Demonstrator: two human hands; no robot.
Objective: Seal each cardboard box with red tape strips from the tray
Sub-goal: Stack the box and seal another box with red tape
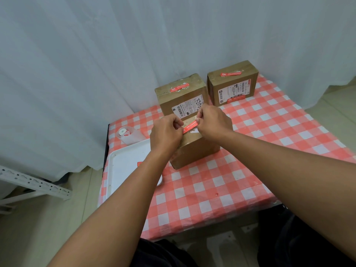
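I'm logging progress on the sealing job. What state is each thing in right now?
Left hand: pinching the strip's left end.
Right hand: pinching the strip's right end.
Red tape strip: stretched across the near box's top.
Near box: being sealed.
Middle box: closed, red strip on top.
Far box: closed, red strip on top.
White tray: one red strip partly visible.

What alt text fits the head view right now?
Both hands, left hand and right hand, pinch a red tape strip over the nearest box; two taped boxes stand behind, a white tray at left.
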